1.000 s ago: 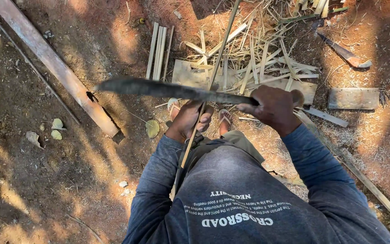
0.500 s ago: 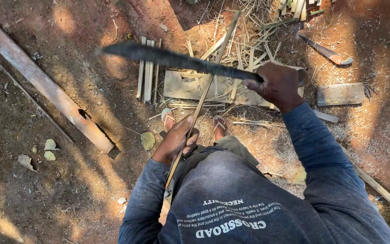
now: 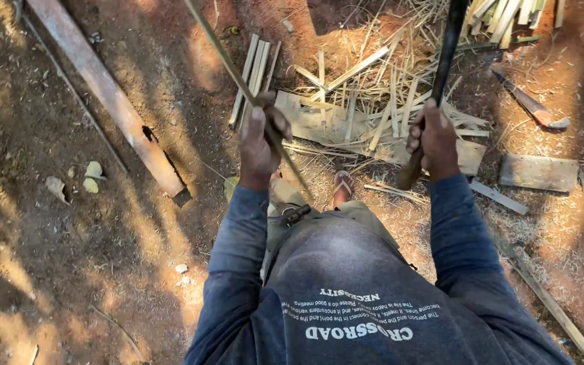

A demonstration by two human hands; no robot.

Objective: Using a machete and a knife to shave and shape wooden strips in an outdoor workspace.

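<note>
My left hand (image 3: 259, 138) grips a thin bamboo strip (image 3: 228, 57) that slants up and away to the top of the view. My right hand (image 3: 434, 138) is closed on the wooden handle of a long dark machete (image 3: 445, 51), its blade pointing straight away from me. The two hands are apart, at about the same height. Below them lie a pile of split bamboo slivers (image 3: 366, 101) and my sandalled foot (image 3: 343, 184) on the red earth.
A long wooden plank (image 3: 106, 91) lies diagonally at the left. A bundle of bamboo strips (image 3: 255, 74) rests on the ground ahead. A second knife (image 3: 528, 101) and a flat wood block (image 3: 539, 172) lie at the right. A thin stick (image 3: 549, 304) lies at bottom right.
The machete swung from lying crosswise to pointing straight away, my right hand lifting it. My left hand raised the bamboo strip upward and left, away from the blade.
</note>
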